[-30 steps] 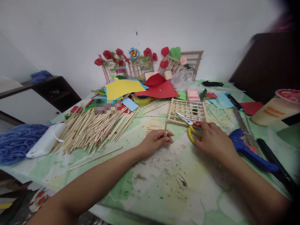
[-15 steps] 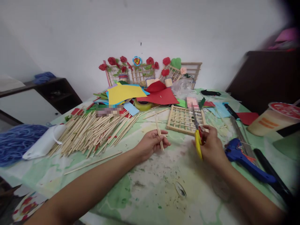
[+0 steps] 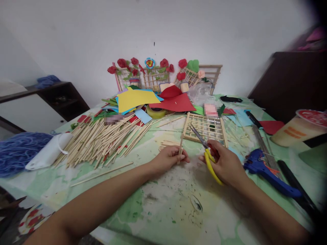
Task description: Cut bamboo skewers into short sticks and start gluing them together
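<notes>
Near the middle of the table, my left hand [image 3: 170, 159] pinches thin wooden sticks [image 3: 180, 149] that stand nearly upright between thumb and fingers. To its right, my right hand [image 3: 223, 158] is wrapped round the yellow handles of the scissors [image 3: 209, 163]. The scissor blades point up and left, in front of a wooden stick lattice [image 3: 204, 127], and are slightly apart. Several short sticks [image 3: 170, 144] lie just behind my left hand. A large pile of sticks [image 3: 94, 146] spreads out farther left.
A blue glue gun [image 3: 270, 175] and a drink cup [image 3: 298, 131] are at the right. Coloured paper [image 3: 138, 98], tape and lattices with paper flowers stand at the back. Blue yarn [image 3: 22, 153] and a white holder [image 3: 48, 153] lie at the left.
The scissors have swung leftward, their tips now nearer the sticks in my left hand. My left hand has shifted slightly right, and the short sticks behind it have come into view.
</notes>
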A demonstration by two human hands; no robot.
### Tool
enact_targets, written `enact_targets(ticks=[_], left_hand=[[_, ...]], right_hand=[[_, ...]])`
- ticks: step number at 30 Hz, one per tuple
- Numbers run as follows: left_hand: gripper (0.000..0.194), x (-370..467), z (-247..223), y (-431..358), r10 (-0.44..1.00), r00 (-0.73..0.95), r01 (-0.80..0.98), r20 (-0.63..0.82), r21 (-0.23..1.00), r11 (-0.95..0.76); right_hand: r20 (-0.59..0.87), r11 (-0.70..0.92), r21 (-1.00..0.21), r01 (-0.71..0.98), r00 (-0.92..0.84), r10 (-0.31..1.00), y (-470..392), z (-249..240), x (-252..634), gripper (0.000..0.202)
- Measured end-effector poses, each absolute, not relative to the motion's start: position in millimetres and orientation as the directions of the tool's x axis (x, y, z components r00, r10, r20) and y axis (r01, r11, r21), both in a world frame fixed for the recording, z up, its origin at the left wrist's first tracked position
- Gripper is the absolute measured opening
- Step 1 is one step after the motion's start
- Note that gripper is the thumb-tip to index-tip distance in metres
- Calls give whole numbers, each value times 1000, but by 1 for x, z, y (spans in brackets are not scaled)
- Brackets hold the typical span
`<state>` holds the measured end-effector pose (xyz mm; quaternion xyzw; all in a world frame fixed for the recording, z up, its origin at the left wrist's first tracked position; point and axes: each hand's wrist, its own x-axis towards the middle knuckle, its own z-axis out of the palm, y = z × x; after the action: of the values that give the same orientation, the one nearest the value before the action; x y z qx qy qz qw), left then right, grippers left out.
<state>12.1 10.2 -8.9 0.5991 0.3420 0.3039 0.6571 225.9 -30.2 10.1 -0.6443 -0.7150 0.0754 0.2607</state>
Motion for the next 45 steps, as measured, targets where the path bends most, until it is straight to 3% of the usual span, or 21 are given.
enact_targets(ticks=[4,7,14,29,37,45], left_hand=[[23,12,-7,10,838,530,-22,-126,987,161],[25,11,-5,11,859,492,-87,-138,975,206],[23,9,-4,9,832,540,-46,-129,982,182],[17,11,-1,5,811,575,67,-108,994,85],[22,10,-3,4,807,579,26,-116,992,124],[16,9,-5,5,795,601,70,-82,996,50]], right_hand=[[284,230,-307,924,-141,948,-31,14,226,42],[280,296,-269,917,-220,935,-31,16,225,42],[209,374,-276,886,-324,923,-32,14,224,39],[210,443,-305,843,-394,895,-39,22,217,39],[165,445,-306,841,-414,895,-40,24,217,49],[165,457,-326,827,-426,889,-41,24,216,52]])
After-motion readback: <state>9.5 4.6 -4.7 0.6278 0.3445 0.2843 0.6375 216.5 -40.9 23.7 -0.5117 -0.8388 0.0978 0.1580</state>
